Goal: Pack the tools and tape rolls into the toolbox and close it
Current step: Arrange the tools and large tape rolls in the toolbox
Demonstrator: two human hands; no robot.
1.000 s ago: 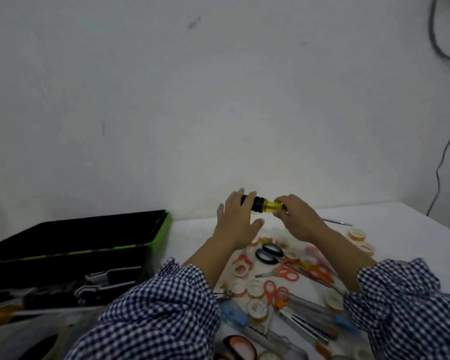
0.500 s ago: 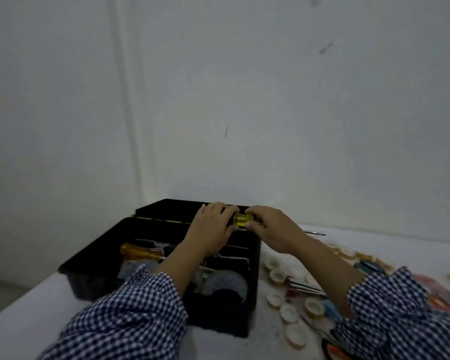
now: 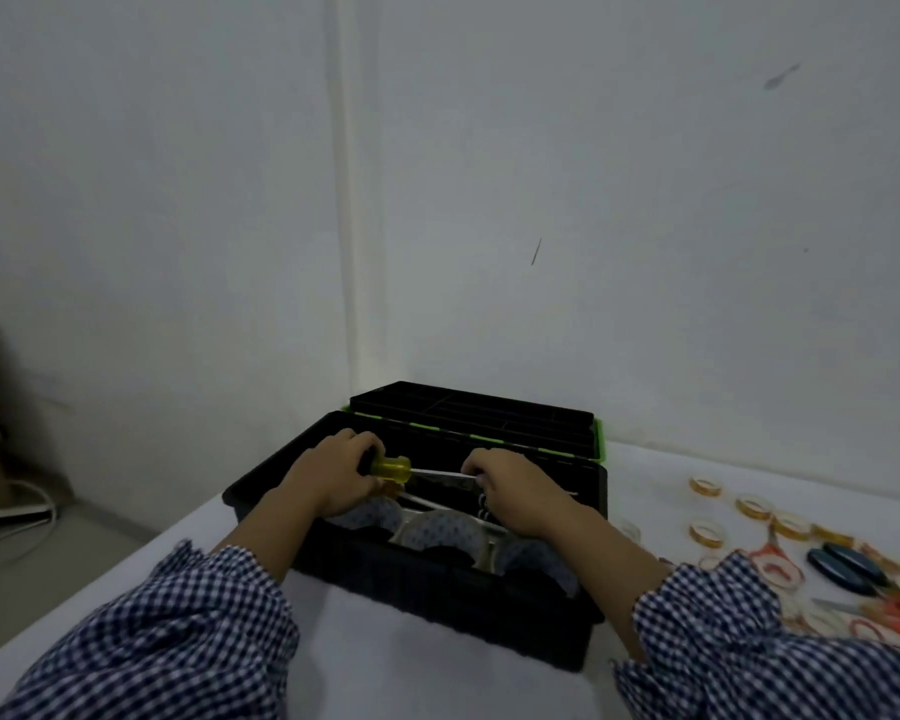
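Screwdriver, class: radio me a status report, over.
Left hand grips screwdriver handle, right hand pinches its shaft. Screwdriver level over open toolbox, not released. No obstruction seen; tape rolls, scissors lie on table.
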